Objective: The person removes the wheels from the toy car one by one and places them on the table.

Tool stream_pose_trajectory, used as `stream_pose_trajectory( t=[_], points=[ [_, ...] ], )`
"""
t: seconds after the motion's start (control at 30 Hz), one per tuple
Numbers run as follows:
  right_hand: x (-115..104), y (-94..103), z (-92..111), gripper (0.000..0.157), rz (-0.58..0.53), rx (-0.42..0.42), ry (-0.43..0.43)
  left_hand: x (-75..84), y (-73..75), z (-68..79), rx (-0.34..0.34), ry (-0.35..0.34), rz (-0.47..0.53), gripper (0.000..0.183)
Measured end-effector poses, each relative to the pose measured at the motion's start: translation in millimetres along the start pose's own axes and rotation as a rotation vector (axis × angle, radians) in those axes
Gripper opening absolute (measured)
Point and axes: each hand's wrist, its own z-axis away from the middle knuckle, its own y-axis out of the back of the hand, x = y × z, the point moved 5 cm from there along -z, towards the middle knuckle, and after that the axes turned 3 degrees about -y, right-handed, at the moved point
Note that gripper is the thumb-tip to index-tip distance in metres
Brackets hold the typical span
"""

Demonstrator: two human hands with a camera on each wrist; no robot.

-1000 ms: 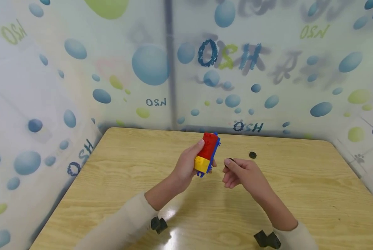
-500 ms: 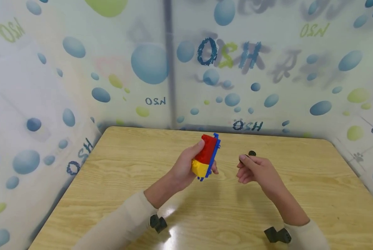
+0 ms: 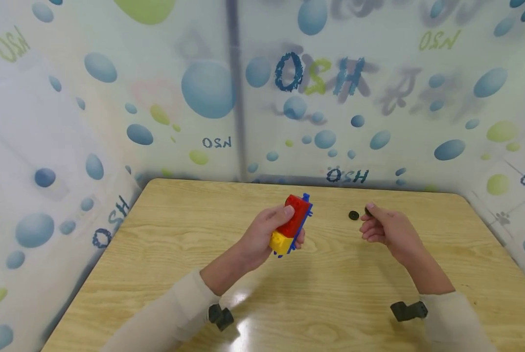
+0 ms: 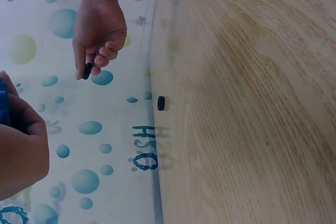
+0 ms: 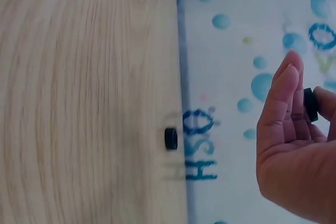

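My left hand (image 3: 262, 237) grips a toy vehicle (image 3: 295, 215) made of a red block, a yellow block and a blue base, the thumb lying over the red part. In the left wrist view only a bit of its blue base (image 4: 4, 106) shows beyond the hand. To the right, my right hand (image 3: 392, 232) pinches a small black wheel (image 5: 311, 104) between thumb and fingers, held above the table. A second black wheel (image 3: 353, 215) lies on the table just left of the right hand.
The wooden table (image 3: 192, 220) reaches to a backdrop (image 3: 262, 112) printed with blue and green spots and letters. Backdrop panels also stand at the left and right sides. A black wrist mount (image 3: 220, 317) sits on the left sleeve and another (image 3: 408, 311) on the right.
My right hand has moved right and slightly away, carrying its wheel past the one on the table. The left hand keeps the toy vehicle, its thumb shifted further over the red block.
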Motion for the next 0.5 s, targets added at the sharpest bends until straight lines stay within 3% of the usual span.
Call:
stream_pose_trajectory(
  t=[0.23,0.5],
  points=[
    [12,33.6,-20,0.039,-0.124,0.0,-0.099,3.2,1.5,1.5,0.059,0.011,0.007,0.044],
    [34,50.6,-41,0.046,-0.062,0.034,-0.229,-4.1,3.6,1.4,0.068,0.072,0.034,0.047]
  ],
)
